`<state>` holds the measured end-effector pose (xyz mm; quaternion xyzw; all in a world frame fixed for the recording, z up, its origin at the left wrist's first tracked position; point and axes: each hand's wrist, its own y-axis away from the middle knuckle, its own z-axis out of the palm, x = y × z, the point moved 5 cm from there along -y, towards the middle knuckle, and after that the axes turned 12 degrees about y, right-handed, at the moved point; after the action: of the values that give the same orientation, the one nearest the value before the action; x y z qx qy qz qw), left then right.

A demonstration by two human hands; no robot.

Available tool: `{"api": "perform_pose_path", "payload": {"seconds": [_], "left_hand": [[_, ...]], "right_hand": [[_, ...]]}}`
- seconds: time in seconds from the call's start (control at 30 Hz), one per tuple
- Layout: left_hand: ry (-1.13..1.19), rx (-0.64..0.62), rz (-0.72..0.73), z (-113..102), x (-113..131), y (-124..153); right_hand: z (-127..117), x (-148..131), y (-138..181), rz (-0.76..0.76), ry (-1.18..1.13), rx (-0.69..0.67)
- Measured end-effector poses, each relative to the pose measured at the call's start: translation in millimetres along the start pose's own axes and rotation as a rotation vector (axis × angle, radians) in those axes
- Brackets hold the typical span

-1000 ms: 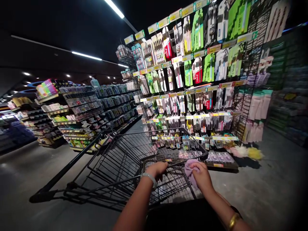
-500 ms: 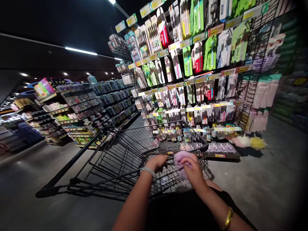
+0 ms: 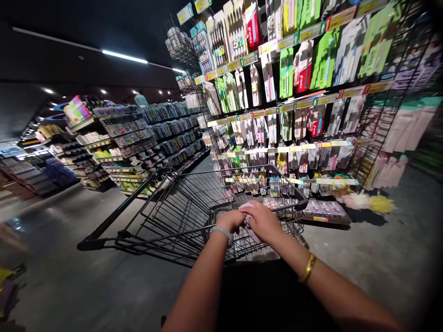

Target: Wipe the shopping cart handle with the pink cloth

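In the head view, my right hand (image 3: 266, 222) is closed on a soft, fluffy lilac cloth (image 3: 253, 235), which is bunched up and partly covered by the fingers. My left hand (image 3: 231, 221), with a pale bangle on its wrist, meets the right one at the cloth. Its fingers are curled against the cloth's left side, their tips mostly hidden. Both hands are over the near side of a black wire shopping cart (image 3: 187, 221). The cloth's exact kind does not show.
Behind the cart rises a rack of packaged toothbrushes (image 3: 287, 74) on several tiers. Pink gloves (image 3: 403, 124) and bath puffs (image 3: 380, 204) hang at its right end, with a low box display (image 3: 325, 214) beneath. The cart's handle (image 3: 92, 243) points left. More stocked shelves (image 3: 128, 138) stand farther back.
My hands have come together at the lilac cloth, the right moving left over it and hiding much of it. The view has shifted, so the rack sits higher and farther right.
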<state>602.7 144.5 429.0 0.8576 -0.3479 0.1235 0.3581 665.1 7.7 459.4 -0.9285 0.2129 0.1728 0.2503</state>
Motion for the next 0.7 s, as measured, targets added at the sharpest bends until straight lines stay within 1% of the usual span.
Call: {"api": "perform_pose_path", "payload": {"seconds": [0.03, 0.07, 0.17, 0.23, 0.27, 0.33, 0.37, 0.4, 0.43, 0.5, 0.57, 0.63, 0.7], "left_hand": [[-0.004, 0.000, -0.004, 0, 0, 2], [-0.010, 0.004, -0.008, 0, 1, 4], [-0.027, 0.024, -0.009, -2, 1, 10], [-0.025, 0.030, -0.010, -2, 2, 13], [-0.021, 0.032, -0.013, -2, 2, 15], [-0.016, 0.032, -0.020, -2, 3, 17], [-0.014, 0.036, -0.023, -3, 3, 17], [-0.013, 0.037, -0.025, -3, 3, 18], [-0.013, 0.041, -0.028, -3, 4, 19], [-0.011, 0.053, -0.021, -3, 4, 20], [-0.011, 0.054, -0.017, -3, 4, 20], [-0.015, 0.048, -0.014, -3, 2, 19], [-0.016, 0.043, -0.012, -2, 1, 18]], "right_hand": [[-1, -3, -4, 0.000, 0.029, -0.050], [-3, 0, -8, 0.029, 0.059, -0.089], [-14, 27, -20, 0.180, 0.158, -0.190], [-21, 40, -26, 0.279, 0.126, -0.204], [-22, 40, -28, 0.290, 0.054, -0.207], [-20, 32, -31, 0.230, -0.099, -0.219], [-18, 27, -30, 0.189, -0.114, -0.223], [-17, 23, -29, 0.157, -0.068, -0.224], [-16, 21, -27, 0.145, 0.029, -0.222], [-16, 23, -23, 0.180, 0.255, -0.217], [-17, 23, -18, 0.216, 0.376, -0.223], [-16, 16, -14, 0.183, 0.349, -0.212], [-16, 3, -11, 0.068, 0.267, -0.183]]}}
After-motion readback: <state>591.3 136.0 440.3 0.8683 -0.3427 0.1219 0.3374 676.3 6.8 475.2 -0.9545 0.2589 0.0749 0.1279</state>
